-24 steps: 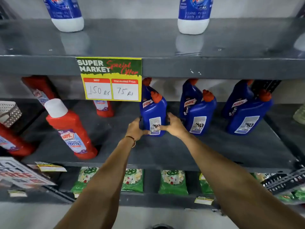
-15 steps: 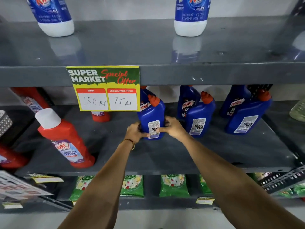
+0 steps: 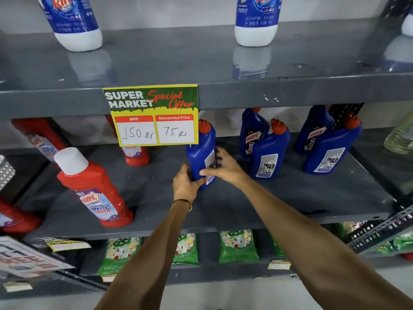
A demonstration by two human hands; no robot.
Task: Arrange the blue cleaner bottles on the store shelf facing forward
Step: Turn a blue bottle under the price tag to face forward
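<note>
A blue cleaner bottle (image 3: 199,153) with an orange cap stands on the grey middle shelf (image 3: 257,204), turned so its back label faces right. My left hand (image 3: 186,182) grips its base on the left. My right hand (image 3: 224,167) holds its right side over the label. To the right stand two pairs of blue bottles: one front bottle (image 3: 269,153) shows its back label, the one behind it (image 3: 252,130) its Harpic front. Further right another front bottle (image 3: 330,151) shows its back label, with a bottle (image 3: 315,130) behind it.
Red Harpic bottles (image 3: 93,193) stand on the left of the same shelf. A yellow-green price card (image 3: 152,115) hangs from the upper shelf edge, partly covering the held bottle. White-and-blue bottles (image 3: 73,21) stand above. Green packets (image 3: 238,246) lie on the shelf below.
The held bottle has been rotated: its back label, which faced me, now points right. My right hand has slid round its side. The camera has moved closer.
</note>
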